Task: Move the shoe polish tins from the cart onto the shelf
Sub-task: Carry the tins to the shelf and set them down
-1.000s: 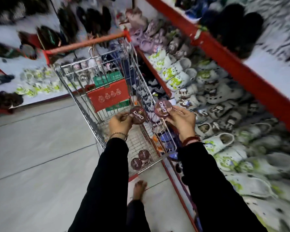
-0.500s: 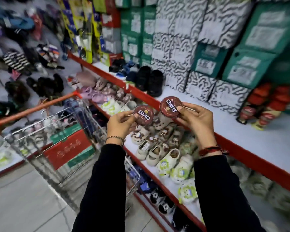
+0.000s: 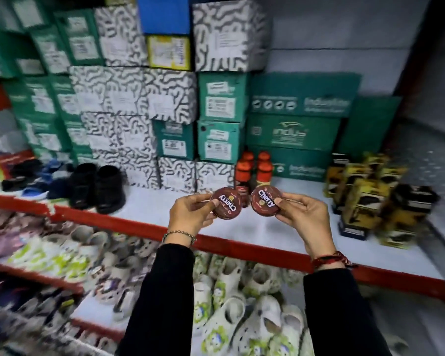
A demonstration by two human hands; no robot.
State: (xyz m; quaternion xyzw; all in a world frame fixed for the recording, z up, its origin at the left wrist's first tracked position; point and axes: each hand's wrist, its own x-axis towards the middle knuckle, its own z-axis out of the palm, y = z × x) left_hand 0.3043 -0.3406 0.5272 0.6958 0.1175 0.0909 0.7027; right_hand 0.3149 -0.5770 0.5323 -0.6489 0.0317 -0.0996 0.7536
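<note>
Each of my hands holds one round dark-red shoe polish tin with "Cherry" on its lid. My left hand [image 3: 190,214] grips the left tin [image 3: 226,203] by its edge. The right tin [image 3: 265,201] is pinched in my right hand [image 3: 302,219]. Both tins hover side by side, lids tilted toward me, above the front of the white shelf [image 3: 159,211] with its red front rail. The cart is out of sight.
Stacked green and black-and-white shoe boxes [image 3: 144,104] fill the back of the shelf. Red-capped bottles [image 3: 252,168] stand just behind the tins. Yellow-black boxes [image 3: 365,196] sit at the right, black shoes [image 3: 98,186] at the left. White clogs [image 3: 242,304] lie on lower shelves.
My view has swung from the cart up and right to the shelf. Both hands have carried the tins away from the cart and now hold them over the shelf front.
</note>
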